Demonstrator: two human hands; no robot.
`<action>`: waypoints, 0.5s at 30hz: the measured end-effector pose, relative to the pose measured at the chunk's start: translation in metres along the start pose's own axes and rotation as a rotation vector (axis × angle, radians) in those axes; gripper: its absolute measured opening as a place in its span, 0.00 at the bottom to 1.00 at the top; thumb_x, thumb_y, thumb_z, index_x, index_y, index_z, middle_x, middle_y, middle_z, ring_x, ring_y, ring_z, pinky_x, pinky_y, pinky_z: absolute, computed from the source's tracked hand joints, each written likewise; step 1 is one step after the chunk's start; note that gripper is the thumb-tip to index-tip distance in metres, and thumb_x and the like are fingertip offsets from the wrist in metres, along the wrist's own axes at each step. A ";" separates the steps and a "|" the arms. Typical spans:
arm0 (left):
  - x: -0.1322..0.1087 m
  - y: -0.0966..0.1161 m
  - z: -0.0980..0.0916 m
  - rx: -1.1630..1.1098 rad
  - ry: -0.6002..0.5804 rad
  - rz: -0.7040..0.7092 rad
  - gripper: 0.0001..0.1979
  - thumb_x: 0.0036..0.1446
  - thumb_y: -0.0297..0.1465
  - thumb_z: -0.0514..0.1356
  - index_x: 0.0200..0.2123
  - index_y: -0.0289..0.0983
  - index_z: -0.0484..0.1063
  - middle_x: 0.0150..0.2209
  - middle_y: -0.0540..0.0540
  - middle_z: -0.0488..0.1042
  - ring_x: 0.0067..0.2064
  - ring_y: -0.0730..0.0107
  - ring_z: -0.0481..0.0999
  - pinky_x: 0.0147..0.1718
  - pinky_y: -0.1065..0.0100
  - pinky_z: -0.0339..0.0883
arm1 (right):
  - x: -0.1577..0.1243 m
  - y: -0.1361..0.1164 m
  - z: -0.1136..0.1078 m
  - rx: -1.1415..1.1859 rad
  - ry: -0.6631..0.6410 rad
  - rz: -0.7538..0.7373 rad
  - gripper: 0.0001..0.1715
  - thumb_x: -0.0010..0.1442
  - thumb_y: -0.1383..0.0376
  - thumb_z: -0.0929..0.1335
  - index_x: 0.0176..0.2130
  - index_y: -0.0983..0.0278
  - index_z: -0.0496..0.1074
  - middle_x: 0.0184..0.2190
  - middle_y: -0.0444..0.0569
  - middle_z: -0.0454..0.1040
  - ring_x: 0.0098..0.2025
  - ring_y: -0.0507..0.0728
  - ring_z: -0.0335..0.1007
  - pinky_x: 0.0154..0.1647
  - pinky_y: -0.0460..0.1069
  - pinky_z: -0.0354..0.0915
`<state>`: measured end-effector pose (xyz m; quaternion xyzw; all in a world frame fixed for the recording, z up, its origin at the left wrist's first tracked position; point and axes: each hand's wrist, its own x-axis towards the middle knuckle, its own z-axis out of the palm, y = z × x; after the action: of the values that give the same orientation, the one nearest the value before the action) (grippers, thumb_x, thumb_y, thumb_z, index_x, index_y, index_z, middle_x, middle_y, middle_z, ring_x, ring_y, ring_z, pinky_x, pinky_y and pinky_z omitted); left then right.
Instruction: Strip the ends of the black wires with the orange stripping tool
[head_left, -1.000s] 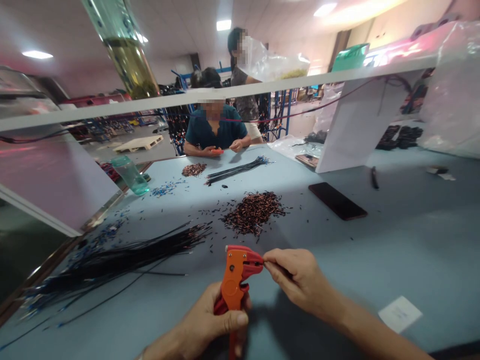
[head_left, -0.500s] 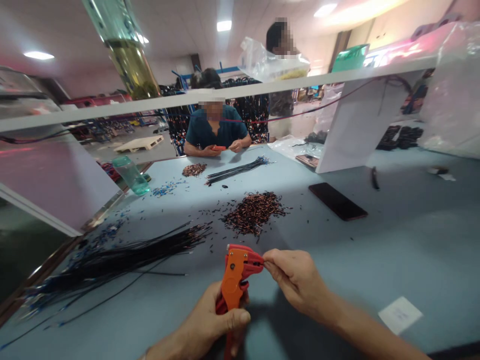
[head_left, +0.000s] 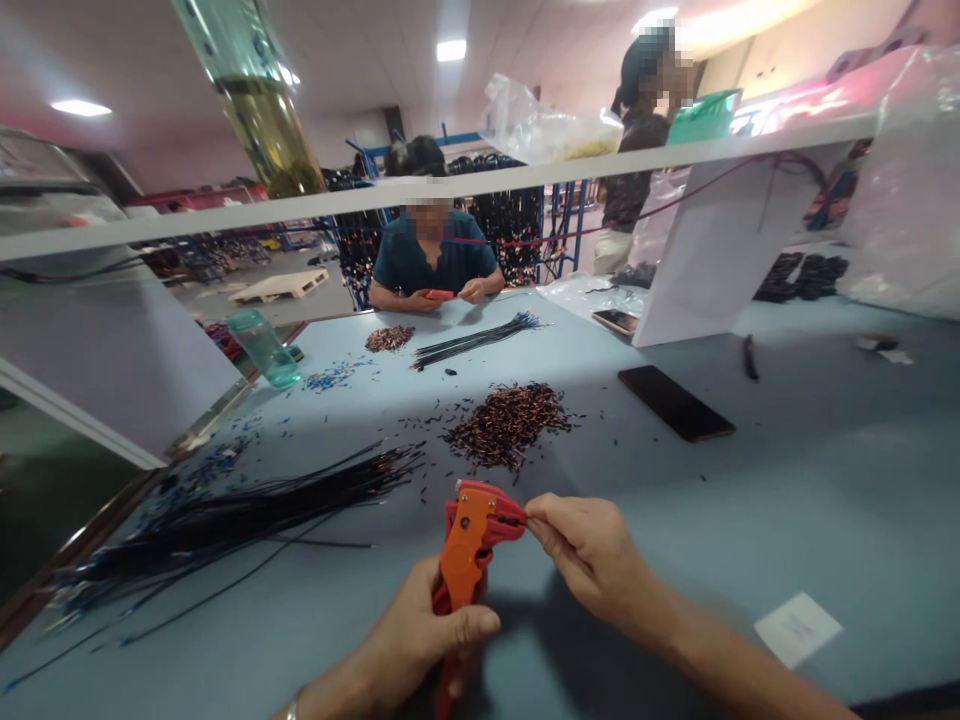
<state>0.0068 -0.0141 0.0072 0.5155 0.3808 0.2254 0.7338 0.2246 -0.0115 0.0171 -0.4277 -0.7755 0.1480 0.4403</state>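
My left hand (head_left: 424,630) is wrapped around the handle of an orange and red wire stripper (head_left: 466,540), thumb across its front. The tool stands upright with its red jaws pointing right. At the jaw tips, my right hand (head_left: 589,550) is closed in a pinch, thumb against forefinger. What it pinches is too small and covered to make out. Beyond the tool lies a heap of short black and copper-coloured offcuts (head_left: 510,425). To the left rests a bundle of black wires (head_left: 262,510), with bared ends toward the heap and blue-tipped ends at far left.
A dark phone (head_left: 675,402) lies right of the heap, and a white paper square (head_left: 799,630) near my right forearm. A green bottle (head_left: 264,348) stands at back left. Across the table sits a co-worker (head_left: 435,255) with a red tool. A white shelf (head_left: 525,180) spans above.
The stripper has shifted slightly up and left, and my left fingers have closed further around its handle. My right hand has barely moved. In the background a standing person has moved right.
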 end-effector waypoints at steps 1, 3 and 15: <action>0.000 0.000 0.000 -0.007 0.004 0.007 0.26 0.45 0.49 0.69 0.28 0.38 0.60 0.13 0.57 0.63 0.13 0.80 0.60 0.14 0.77 0.55 | 0.000 0.001 0.000 -0.005 0.002 0.005 0.14 0.68 0.68 0.59 0.32 0.63 0.68 0.19 0.40 0.62 0.20 0.50 0.56 0.23 0.45 0.53; 0.001 0.002 -0.001 -0.037 0.035 0.030 0.25 0.45 0.48 0.70 0.31 0.37 0.62 0.15 0.55 0.66 0.15 0.79 0.64 0.16 0.76 0.58 | 0.001 0.004 0.000 -0.019 0.015 0.020 0.14 0.68 0.67 0.59 0.32 0.63 0.68 0.19 0.40 0.63 0.20 0.50 0.56 0.23 0.45 0.53; -0.003 0.017 -0.012 -0.275 0.048 0.033 0.22 0.47 0.36 0.70 0.41 0.34 0.65 0.30 0.47 0.76 0.28 0.69 0.77 0.32 0.66 0.70 | 0.001 0.014 0.004 0.011 0.000 0.157 0.12 0.68 0.64 0.61 0.36 0.63 0.71 0.24 0.43 0.72 0.24 0.51 0.66 0.28 0.44 0.61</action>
<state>-0.0034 -0.0024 0.0220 0.4106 0.3550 0.2998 0.7845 0.2282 -0.0017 0.0069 -0.4846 -0.7387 0.1866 0.4296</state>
